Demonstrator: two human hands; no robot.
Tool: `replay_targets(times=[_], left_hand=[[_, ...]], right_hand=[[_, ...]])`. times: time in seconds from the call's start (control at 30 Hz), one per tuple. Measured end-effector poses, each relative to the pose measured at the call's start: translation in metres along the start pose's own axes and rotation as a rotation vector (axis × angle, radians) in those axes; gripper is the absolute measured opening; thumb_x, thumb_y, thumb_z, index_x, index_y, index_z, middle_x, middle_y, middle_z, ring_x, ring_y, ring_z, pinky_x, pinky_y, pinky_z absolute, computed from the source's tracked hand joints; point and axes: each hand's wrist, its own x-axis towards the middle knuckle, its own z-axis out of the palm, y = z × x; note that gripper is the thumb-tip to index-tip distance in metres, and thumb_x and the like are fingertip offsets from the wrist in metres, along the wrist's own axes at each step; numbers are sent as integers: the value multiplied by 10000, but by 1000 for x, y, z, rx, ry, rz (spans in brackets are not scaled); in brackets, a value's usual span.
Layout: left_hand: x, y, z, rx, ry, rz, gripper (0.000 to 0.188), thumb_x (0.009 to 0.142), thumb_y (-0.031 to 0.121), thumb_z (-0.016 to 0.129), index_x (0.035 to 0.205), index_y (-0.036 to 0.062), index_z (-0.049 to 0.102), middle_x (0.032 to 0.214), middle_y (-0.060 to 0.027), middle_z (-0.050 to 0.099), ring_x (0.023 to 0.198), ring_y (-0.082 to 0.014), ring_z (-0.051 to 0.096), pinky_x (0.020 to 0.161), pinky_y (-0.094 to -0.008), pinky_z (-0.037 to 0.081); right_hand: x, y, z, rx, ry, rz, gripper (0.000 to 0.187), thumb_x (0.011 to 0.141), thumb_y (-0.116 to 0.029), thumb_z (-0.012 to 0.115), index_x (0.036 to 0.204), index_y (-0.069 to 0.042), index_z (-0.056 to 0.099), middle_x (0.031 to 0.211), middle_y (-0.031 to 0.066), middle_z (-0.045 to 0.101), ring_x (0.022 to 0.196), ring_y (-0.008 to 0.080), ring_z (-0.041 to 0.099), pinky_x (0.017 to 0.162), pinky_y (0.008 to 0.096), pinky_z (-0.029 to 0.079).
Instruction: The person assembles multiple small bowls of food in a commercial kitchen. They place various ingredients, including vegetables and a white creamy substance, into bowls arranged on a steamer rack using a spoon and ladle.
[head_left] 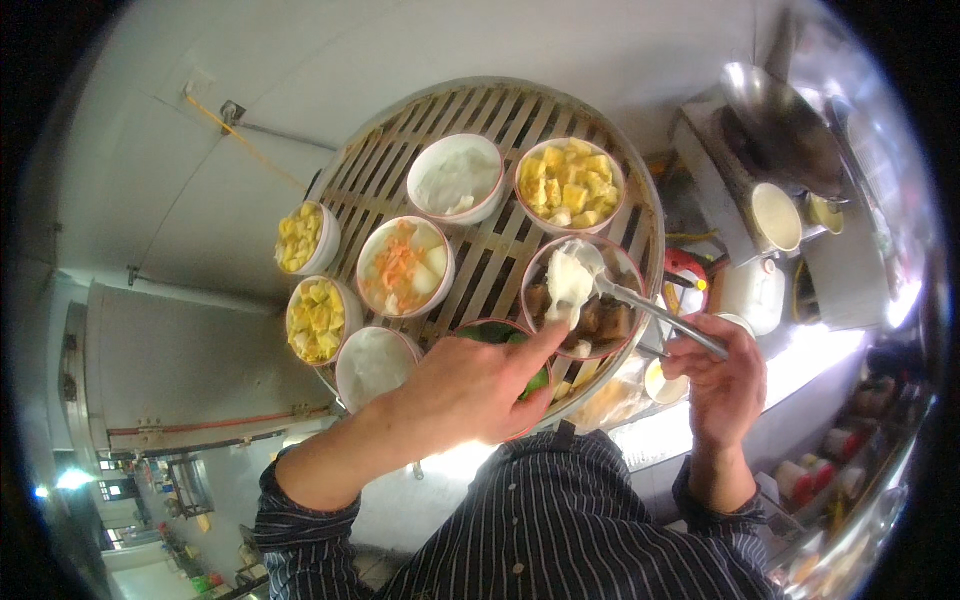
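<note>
Silvery metal spoon [660, 308] gripped by the right hand [722, 378], the seemingly empty left hand [475, 388] apparently finger-scrapes white paste [570, 280], next calling for a steady tilt.

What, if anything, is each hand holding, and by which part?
The right hand holds the spoon near its handle's end. The left hand seems to hold nothing; a finger meets the white lump.

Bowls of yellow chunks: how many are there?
3: one bowl at the upper right of the rack, another and a third at its left edge. The left hand partly hides a bowl of greens.
</note>
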Motion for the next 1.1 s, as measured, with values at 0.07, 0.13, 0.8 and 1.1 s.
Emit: replay_targets(times=[0.07, 0.13, 0.8, 1.1], left_hand=[[-3, 1, 3, -45, -58, -28, 656, 867, 267, 684, 1420, 4, 448, 702, -126, 680, 569, -315, 672, 549, -434, 553], [-6, 3, 6, -64, -133, -60, 680, 868, 289, 688, 1428, -4, 439, 701, -136, 679, 574, -325, 672, 560, -441, 556], [-2, -4, 11, -103, -25, -159, 602, 858, 307, 693, 1325, -23, 503, 587, -104, 641, 517, -297, 648, 495, -418, 491], [6, -1, 18, -344, -92, -181, 543, 876, 278, 674, 1309, -10, 520, 612, -102, 650, 512, -291, 641, 496, -409, 474]], right_hand=[[-1, 1, -2, 5, 9, 13, 498, 1075, -287, 278, 1194, 125, 531, 928, 282, 683, 761, 329, 705, 704, 367, 596], [-1, 2, -3, 14, 8, 7, 500, 1075, -284, 276, 1191, 129, 531, 928, 284, 682, 760, 329, 704, 701, 367, 596], [-13, 1, -9, -36, 49, -87, 520, 1076, -315, 279, 1199, 122, 533, 921, 281, 691, 744, 310, 706, 691, 353, 578], [-16, 0, -9, -19, 35, -105, 508, 1077, -296, 282, 1193, 125, 541, 921, 284, 692, 747, 315, 712, 692, 345, 583]])
